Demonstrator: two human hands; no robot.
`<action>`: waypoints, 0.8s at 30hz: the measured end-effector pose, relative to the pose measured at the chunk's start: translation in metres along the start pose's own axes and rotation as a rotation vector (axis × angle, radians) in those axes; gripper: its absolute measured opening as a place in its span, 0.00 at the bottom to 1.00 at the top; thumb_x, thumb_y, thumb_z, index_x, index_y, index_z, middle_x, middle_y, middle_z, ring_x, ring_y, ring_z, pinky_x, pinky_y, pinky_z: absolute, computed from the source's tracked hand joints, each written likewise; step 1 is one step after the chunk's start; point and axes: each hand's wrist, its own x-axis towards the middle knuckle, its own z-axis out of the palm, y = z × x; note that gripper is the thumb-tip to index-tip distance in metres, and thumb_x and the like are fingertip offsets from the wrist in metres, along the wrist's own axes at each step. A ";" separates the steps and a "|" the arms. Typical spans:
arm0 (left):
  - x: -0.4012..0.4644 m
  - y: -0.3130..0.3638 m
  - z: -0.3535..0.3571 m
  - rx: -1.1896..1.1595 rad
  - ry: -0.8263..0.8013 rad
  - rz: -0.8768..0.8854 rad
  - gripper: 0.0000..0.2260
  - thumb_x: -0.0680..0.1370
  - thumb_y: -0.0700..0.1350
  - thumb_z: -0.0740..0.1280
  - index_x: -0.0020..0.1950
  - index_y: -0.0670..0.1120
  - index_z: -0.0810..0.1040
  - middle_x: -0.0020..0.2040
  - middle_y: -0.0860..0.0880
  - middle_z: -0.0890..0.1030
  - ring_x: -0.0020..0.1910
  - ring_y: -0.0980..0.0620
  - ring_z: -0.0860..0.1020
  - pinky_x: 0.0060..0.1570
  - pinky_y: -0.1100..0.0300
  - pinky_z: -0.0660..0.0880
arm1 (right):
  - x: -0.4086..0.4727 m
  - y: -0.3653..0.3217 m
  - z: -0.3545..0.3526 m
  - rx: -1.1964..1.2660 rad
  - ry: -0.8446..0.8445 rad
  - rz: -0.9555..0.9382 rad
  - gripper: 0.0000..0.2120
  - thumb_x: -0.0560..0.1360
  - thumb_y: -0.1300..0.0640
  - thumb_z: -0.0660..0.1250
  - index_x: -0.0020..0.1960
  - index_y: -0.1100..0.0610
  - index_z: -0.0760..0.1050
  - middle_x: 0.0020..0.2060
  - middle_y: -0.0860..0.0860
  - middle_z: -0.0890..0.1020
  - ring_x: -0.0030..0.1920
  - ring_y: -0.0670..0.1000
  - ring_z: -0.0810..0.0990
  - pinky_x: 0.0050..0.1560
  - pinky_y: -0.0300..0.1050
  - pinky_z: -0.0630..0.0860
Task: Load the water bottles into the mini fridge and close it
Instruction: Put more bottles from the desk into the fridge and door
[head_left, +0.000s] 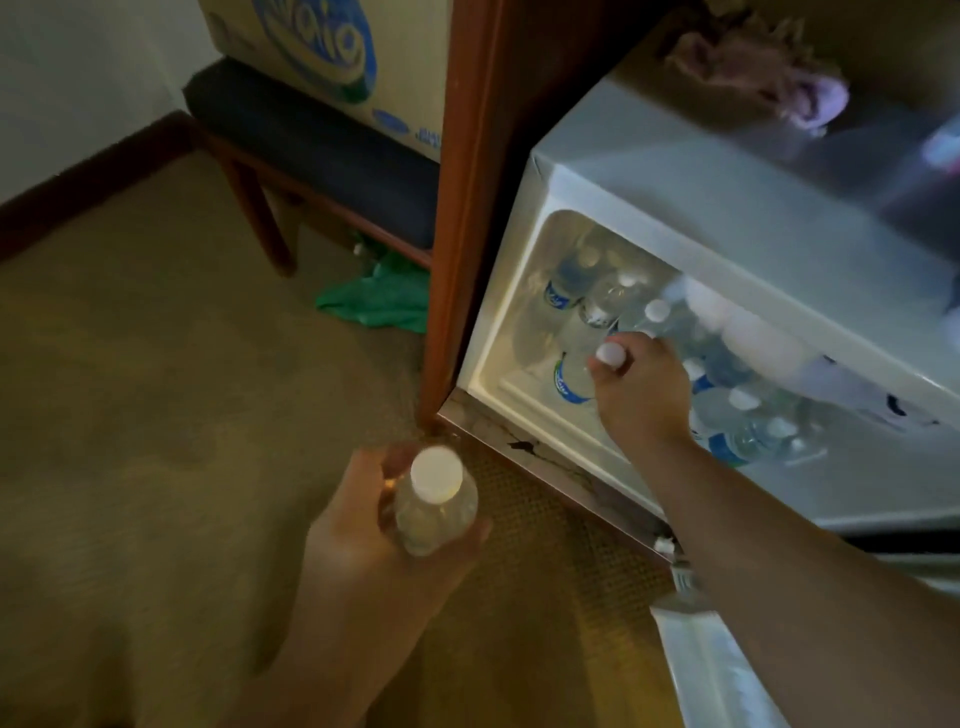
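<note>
The white mini fridge (639, 171) stands open inside a wooden cabinet, and its door (717, 670) hangs open at the lower right. Several clear water bottles with white caps and blue labels (576, 291) fill its inside. My right hand (639, 395) reaches into the fridge and grips a white-capped bottle (582, 379) by its top. My left hand (374, 530) is outside, low over the carpet, wrapped around another clear water bottle (435, 501) whose white cap points up at me.
The cabinet's wooden side post (462, 208) runs down the left of the fridge. A dark padded bench (311, 150) carries a cardboard water carton (332, 57). Green plastic (379, 299) lies under it. A crumpled cloth (753, 67) sits on the fridge.
</note>
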 end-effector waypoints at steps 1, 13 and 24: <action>-0.001 -0.012 0.001 0.008 -0.004 0.004 0.32 0.60 0.53 0.85 0.54 0.72 0.71 0.55 0.70 0.79 0.52 0.66 0.82 0.43 0.59 0.83 | 0.010 0.003 0.005 -0.040 0.006 -0.018 0.06 0.78 0.56 0.73 0.51 0.58 0.80 0.49 0.56 0.78 0.45 0.52 0.75 0.44 0.43 0.70; 0.017 -0.031 0.012 0.060 -0.104 -0.003 0.31 0.56 0.55 0.86 0.53 0.64 0.75 0.51 0.66 0.82 0.49 0.64 0.83 0.40 0.73 0.78 | 0.074 0.013 0.029 -0.345 -0.103 -0.043 0.13 0.81 0.53 0.68 0.64 0.56 0.78 0.57 0.59 0.79 0.54 0.60 0.81 0.46 0.43 0.70; 0.059 0.001 0.023 0.014 -0.067 0.109 0.28 0.63 0.51 0.85 0.56 0.63 0.74 0.55 0.65 0.82 0.53 0.62 0.83 0.45 0.70 0.80 | 0.105 0.015 0.031 -0.559 -0.144 -0.046 0.15 0.83 0.51 0.62 0.65 0.57 0.75 0.59 0.58 0.79 0.58 0.61 0.79 0.54 0.51 0.75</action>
